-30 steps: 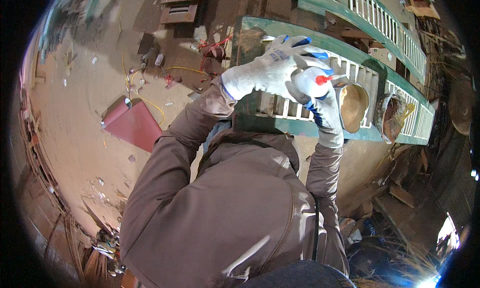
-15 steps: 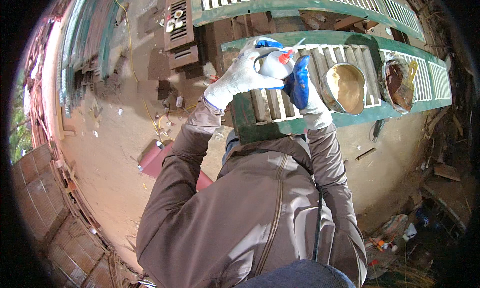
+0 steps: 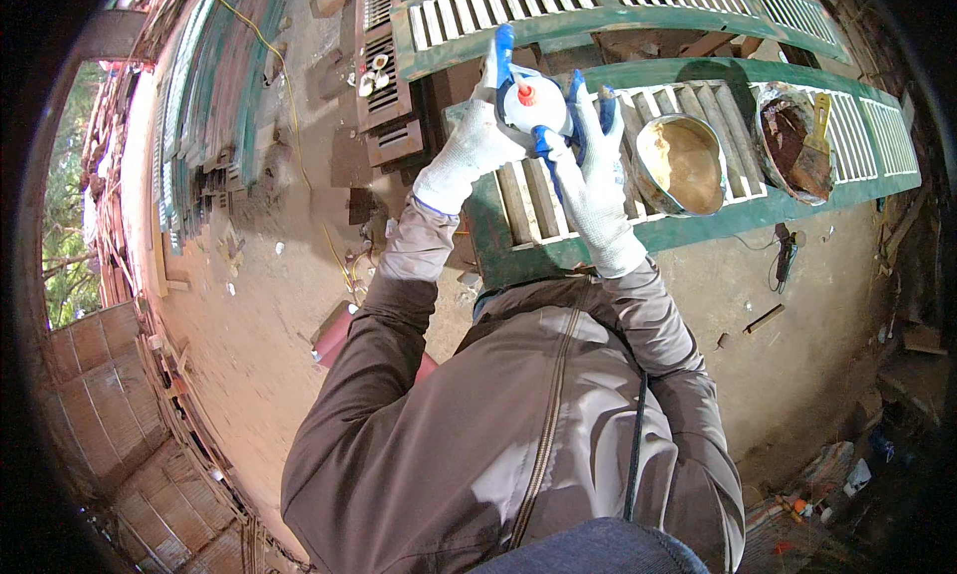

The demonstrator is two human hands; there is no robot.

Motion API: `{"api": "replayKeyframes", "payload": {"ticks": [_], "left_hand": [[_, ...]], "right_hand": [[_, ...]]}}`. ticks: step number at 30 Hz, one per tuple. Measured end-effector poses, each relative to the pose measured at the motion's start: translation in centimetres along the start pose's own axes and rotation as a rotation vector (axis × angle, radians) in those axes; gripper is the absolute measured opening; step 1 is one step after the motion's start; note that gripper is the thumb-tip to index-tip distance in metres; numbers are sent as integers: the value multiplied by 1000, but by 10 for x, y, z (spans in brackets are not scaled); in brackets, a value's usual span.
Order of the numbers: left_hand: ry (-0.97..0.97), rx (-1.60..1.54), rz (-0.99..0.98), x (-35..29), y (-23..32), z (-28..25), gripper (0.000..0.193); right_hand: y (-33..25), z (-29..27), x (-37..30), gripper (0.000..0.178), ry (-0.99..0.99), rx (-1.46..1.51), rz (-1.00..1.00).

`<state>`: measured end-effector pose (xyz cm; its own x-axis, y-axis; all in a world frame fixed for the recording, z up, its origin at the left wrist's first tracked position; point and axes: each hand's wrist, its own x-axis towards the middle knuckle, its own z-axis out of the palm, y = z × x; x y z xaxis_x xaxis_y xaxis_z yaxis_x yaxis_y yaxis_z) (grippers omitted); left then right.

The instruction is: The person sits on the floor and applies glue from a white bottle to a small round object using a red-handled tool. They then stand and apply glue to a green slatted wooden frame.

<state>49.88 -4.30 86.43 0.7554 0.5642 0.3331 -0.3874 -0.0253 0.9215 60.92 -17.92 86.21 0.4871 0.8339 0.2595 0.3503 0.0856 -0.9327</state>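
Note:
A white squeeze bottle (image 3: 536, 113) with a red cap points its cap up toward me, above the far part of a green louvred shutter (image 3: 608, 245). My left hand (image 3: 481, 140), in a white glove with blue-coated fingers, holds the bottle from the left side, one finger stretched away from it. Gloved the same way, my right hand (image 3: 593, 170) is at the bottle's right side. Its fingers are spread and its thumb lies close against the near side of the bottle. The lower part of the bottle is hidden by the hands.
On the shutter stand a round tub of tan paste (image 3: 688, 165) and a tub of dark brown material (image 3: 783, 130) with a yellow-handled scraper (image 3: 821, 125). Another green shutter (image 3: 518, 25) lies beyond. A yellow cord (image 3: 297, 145) runs across the floor at left.
The bottle has turned so that its red cap faces up toward me instead of leaning right. My right hand's fingers have spread apart. The whole view has shifted slightly.

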Motion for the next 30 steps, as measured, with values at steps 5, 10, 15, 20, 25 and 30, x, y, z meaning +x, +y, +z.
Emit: {"api": "replayKeyframes", "payload": {"ticks": [5,10,15,20,25,30], "left_hand": [[28,394,-143,6,4,-2,140],[62,473,-141,7,12,6,138],[121,441,-137,4,12,17,122],[67,571,-135,5,22,24,111],[102,524,-148,9,19,34,110],[110,564,-146,9,13,30,105]], "right_hand": [[-4,-7,-8,83,99,-77,-77],[-19,-24,-7,82,95,-245,-100],[-19,-35,-6,69,50,-305,-138],[2,-46,1,49,76,-153,-227],[47,-41,-2,40,221,-284,-437],[22,-49,13,34,-51,705,435]]}}
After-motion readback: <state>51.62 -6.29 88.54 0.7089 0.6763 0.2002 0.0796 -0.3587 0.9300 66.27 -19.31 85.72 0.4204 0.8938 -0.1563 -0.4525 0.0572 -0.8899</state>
